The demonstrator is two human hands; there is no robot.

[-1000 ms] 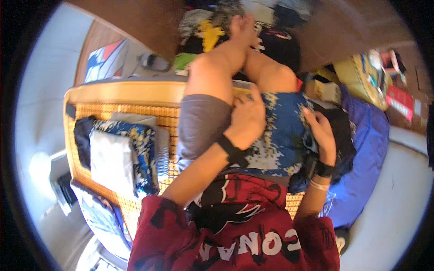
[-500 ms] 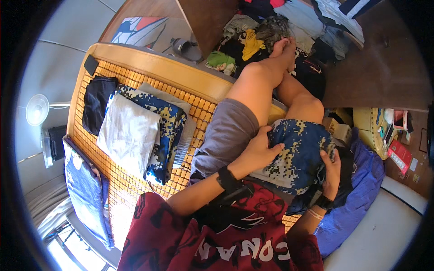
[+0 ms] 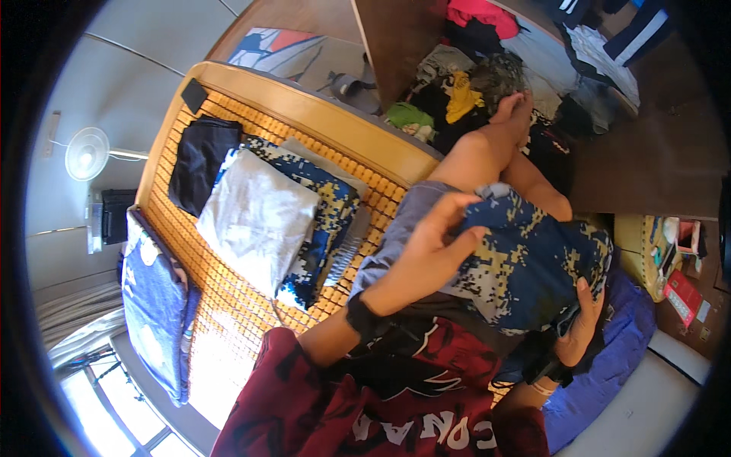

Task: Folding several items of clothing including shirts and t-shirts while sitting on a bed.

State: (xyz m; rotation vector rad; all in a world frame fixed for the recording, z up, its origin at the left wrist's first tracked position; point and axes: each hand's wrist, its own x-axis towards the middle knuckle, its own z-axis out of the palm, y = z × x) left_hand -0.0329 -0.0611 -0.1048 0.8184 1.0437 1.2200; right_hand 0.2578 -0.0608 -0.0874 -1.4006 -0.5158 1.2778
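Note:
A folded blue, yellow and white camouflage garment [image 3: 525,263] is held above my lap, with a little grey fabric showing at its top left corner. My left hand [image 3: 434,247] pinches its left edge between thumb and fingers. At its right edge my right hand [image 3: 582,327] grips the cloth, thumb on top; its other fingers are mostly hidden behind the fold. To my left lies a stack of folded clothes: a light grey garment [image 3: 255,217] on top of another camouflage piece [image 3: 335,198], beside a folded black garment [image 3: 205,164].
The clothes lie on a bamboo bead mat [image 3: 221,320] over a wood-framed bed [image 3: 304,114]. A blue folded blanket [image 3: 156,305] sits at the left, purple cloth [image 3: 624,335] at the right. Beyond my feet, loose clothes [image 3: 464,99] are heaped near an open wooden door [image 3: 396,46].
Both hands have raised the camouflage garment off my lap somewhat and spread it wider to the right. The view has swung slightly, shifting the bed rightward in the picture.

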